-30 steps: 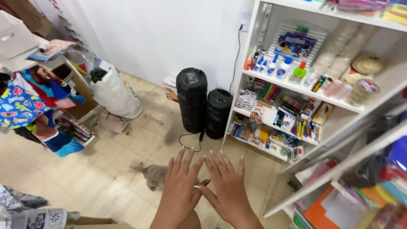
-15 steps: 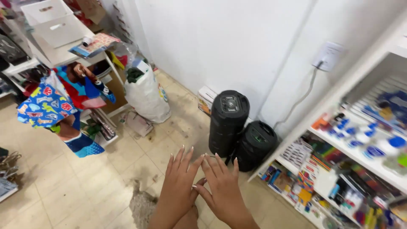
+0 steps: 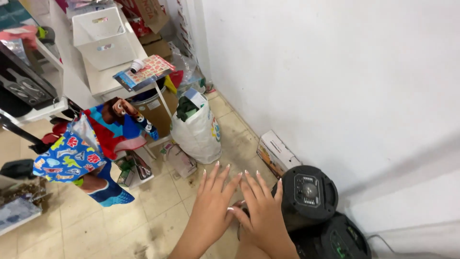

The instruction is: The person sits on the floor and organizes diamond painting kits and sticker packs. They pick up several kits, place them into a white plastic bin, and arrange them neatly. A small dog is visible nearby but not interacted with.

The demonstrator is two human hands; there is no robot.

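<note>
My left hand [image 3: 213, 206] and my right hand [image 3: 261, 211] are stretched out side by side in front of me, palms down, fingers spread. The thumbs touch or overlap between them. Neither hand holds anything. Just to the right of my right hand stands a black cylindrical speaker [image 3: 306, 194] on the floor, with a second black speaker [image 3: 342, 240] beside it. Below my hands lies the beige tiled floor [image 3: 143, 206].
A full white plastic bag [image 3: 196, 132] leans near the white wall [image 3: 335, 72]. A flat cardboard box [image 3: 278, 153] lies along the wall. At left a white table [image 3: 103, 81] carries a white bin [image 3: 105, 36] and a booklet [image 3: 143, 72]; colourful bags [image 3: 72, 153] hang beneath.
The view has swung left and down: the stocked shelves at right have left the frame, and the speakers now sit at lower right. My hands keep the same spread pose.
</note>
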